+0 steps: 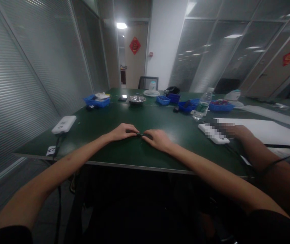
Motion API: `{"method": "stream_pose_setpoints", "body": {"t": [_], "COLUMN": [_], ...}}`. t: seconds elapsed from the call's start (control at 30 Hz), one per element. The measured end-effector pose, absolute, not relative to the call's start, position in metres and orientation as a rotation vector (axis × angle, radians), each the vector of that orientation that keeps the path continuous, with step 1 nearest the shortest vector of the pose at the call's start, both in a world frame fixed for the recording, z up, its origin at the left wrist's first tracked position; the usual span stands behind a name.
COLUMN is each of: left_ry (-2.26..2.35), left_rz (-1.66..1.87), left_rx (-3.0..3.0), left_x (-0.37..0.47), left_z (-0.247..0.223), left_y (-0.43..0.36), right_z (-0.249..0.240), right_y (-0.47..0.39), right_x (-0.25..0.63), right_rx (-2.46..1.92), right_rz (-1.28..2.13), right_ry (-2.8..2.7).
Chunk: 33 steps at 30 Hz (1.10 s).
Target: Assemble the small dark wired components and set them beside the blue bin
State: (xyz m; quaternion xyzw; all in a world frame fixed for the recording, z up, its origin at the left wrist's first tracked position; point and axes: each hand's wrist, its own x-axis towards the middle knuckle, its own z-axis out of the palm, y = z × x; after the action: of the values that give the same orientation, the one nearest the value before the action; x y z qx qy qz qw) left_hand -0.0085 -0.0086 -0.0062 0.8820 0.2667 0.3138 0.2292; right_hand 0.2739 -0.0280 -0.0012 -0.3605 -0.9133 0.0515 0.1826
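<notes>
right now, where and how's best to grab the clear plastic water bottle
Probably around the green-and-white label, with a sideways wrap from the near left: the clear plastic water bottle stands with its cap up, and its rounded body should suit a curled palm. On its near right, the white corded device and a co-worker's hand would crowd the approach.

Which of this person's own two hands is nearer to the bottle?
Right. The right hand is on the near side of the bottle, to its left; the left hand is farther off to the left.
</notes>
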Motion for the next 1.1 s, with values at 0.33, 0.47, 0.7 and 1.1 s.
{"method": "stream_pose_setpoints", "body": {"t": [0.33,0.47,0.7,1.1], "left_ry": [0.698,0.686,0.713,0.814], "left_rz": [0.893,0.868,0.819,0.778], "left_rx": [2.452,2.479,2.486,2.472], "left_x": [-0.0065,-0.0048,-0.0027,-0.0039], "left_z": [-0.0099,-0.0099,-0.0091,-0.0069], "left_y": [-0.0068,-0.0061,-0.0052,-0.0089], "right_z": [0.0036,0.0057,0.0018,0.0034], "right_y": [-0.0297,-0.0300,-0.0273,-0.0299], "right_x": [0.2707,0.2708,0.2729,0.2724], "right_rx": [-0.987,-1.003,-0.907,-0.953], "right_rz": [0.260,0.335,0.311,0.284], "right_ry": [-2.578,-2.525,-2.510,-2.487]}}
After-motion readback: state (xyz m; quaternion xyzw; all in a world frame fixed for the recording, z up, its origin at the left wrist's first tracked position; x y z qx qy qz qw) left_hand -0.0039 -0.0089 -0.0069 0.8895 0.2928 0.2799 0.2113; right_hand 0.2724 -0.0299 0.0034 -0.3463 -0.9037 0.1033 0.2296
